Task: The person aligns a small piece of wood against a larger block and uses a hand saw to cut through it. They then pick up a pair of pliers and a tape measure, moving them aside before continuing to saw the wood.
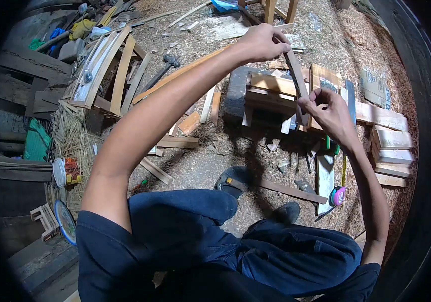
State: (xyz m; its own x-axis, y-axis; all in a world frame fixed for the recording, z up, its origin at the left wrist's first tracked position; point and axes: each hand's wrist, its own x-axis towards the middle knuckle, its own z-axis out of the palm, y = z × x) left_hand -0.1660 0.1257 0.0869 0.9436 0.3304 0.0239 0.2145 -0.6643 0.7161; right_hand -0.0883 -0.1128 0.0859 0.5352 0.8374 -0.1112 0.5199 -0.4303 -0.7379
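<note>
My left hand (266, 43) is closed in a pinch on the far end of a thin wooden strip (294, 70). Nearer to me, my right hand (330, 113) pinches the same strip between thumb and fingers, so it slants between both hands. Just left of the strip, several wooden pieces (272, 95) sit stacked beside a dark block (234, 93). Beyond my right hand lies a pale wooden board (326, 75). Below that hand a green-handled tool (332, 145) is partly in shadow.
Wood shavings cover the floor. A pink tape measure (338, 196) and a long wooden strip (291, 191) lie near my feet. Cut boards (392, 146) are stacked at the right. A hammer (161, 69) and a slatted wooden frame (120, 75) are on the left.
</note>
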